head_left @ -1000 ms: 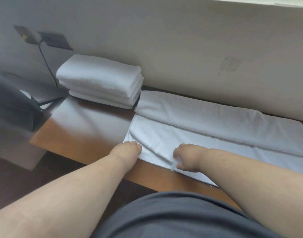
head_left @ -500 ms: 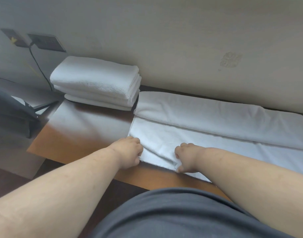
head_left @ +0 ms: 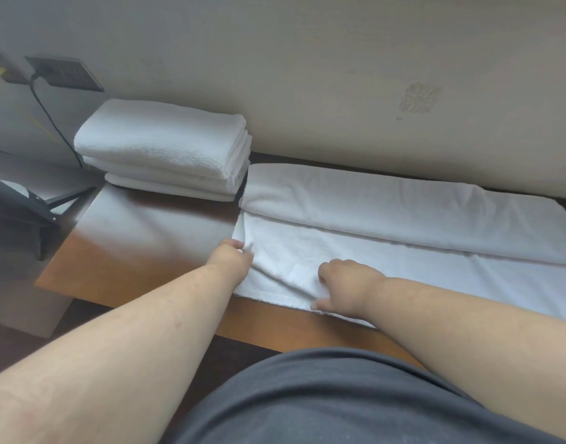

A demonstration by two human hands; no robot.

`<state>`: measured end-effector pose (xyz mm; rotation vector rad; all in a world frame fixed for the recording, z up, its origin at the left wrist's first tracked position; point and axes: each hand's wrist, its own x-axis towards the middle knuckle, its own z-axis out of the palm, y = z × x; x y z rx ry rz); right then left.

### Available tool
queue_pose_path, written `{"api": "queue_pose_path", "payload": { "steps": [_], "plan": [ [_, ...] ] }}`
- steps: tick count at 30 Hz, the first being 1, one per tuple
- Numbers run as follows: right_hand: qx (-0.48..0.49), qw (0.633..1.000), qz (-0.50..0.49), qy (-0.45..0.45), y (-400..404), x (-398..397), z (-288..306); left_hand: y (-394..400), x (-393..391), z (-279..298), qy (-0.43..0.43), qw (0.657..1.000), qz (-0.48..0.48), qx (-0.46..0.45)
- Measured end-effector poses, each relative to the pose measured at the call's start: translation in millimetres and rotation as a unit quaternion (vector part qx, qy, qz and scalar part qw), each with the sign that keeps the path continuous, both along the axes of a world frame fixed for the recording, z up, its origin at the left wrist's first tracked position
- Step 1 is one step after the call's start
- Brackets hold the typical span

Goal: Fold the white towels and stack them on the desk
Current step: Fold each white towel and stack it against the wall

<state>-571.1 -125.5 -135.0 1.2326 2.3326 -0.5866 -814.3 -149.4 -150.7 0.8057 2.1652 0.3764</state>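
A long white towel (head_left: 387, 245) lies across the wooden desk (head_left: 140, 267), its far long edge folded over toward me. My left hand (head_left: 233, 256) pinches the towel's near left corner. My right hand (head_left: 345, 282) grips the near edge a little to the right, fingers curled into the cloth, which bunches slightly between the hands. A stack of three folded white towels (head_left: 163, 149) sits at the back left of the desk against the wall.
The wall (head_left: 339, 75) rises right behind the desk. Dark wall sockets (head_left: 63, 73) with a black cable (head_left: 54, 123) hang at the left. A dark chair (head_left: 15, 216) stands off the desk's left end. My grey shirt fills the bottom.
Both hands have curled tighter on the towel's near edge and drawn it slightly away from me, and the cloth between them has bunched. The camera shifted a little right.
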Motion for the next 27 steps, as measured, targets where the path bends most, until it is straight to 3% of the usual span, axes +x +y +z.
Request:
{"api": "queue_pose_path", "payload": {
  "steps": [3, 12, 18, 27],
  "plan": [
    [0.025, 0.999, 0.035, -0.015, -6, -5, -3, 0, -6, 1, 0.025, 0.999, -0.015, 0.026],
    [-0.004, 0.998, -0.059, 0.014, 1, -7, -2, 17, -14, 19, 0.008, 0.986, 0.017, 0.168],
    [-0.019, 0.997, -0.071, 0.022, 2, -7, -2, 12, -18, 15, -0.021, 0.997, -0.038, 0.059],
    [-0.059, 0.998, 0.015, 0.008, -3, 0, 0, -5, -25, 7, 0.19, 0.967, -0.162, -0.043]
  ]
}}
